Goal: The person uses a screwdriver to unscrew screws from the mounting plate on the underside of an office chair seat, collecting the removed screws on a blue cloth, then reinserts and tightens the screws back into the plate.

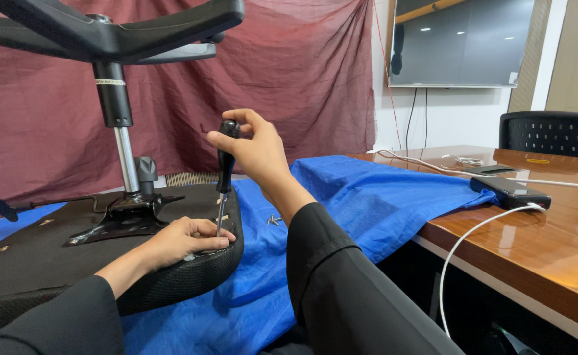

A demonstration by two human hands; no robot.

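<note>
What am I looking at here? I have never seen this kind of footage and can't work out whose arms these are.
There is one picture, taken by a camera worn on a person's head, looking down at their own arms in black sleeves. An office chair lies upside down on a blue cloth over a wooden table: the black seat underside faces up, and the chair base points toward the camera. The right hand holds a black-handled screwdriver upright, tip down at the seat's edge. The left hand rests on the seat, fingers around the shaft. Loose screws lie on the cloth.
</note>
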